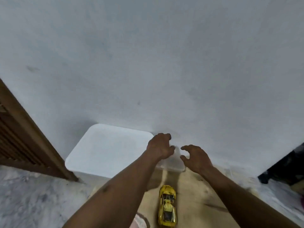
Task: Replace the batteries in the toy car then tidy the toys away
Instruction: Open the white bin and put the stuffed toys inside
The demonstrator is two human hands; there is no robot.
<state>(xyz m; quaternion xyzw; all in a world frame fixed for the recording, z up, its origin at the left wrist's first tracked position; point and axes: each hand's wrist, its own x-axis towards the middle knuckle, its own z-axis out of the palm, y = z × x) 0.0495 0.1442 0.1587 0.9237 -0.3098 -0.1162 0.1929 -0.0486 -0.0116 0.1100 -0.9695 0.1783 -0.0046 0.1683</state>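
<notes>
Both our hands reach forward with curled, spread fingers, holding nothing: left hand (160,148) and right hand (195,157) flank a clear plastic box (172,163) against the wall. Behind them, nearer us, the yellow toy car (167,207) lies on the floor. Left of our left hand leans a white lid (107,150).

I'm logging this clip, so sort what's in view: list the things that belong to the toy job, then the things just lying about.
Part of the job:
yellow toy car on the floor
clear plastic box by the wall
white lid leaning against the wall
left hand and right hand, both open over the box

Just there:
wooden door
dark object at right edge
</notes>
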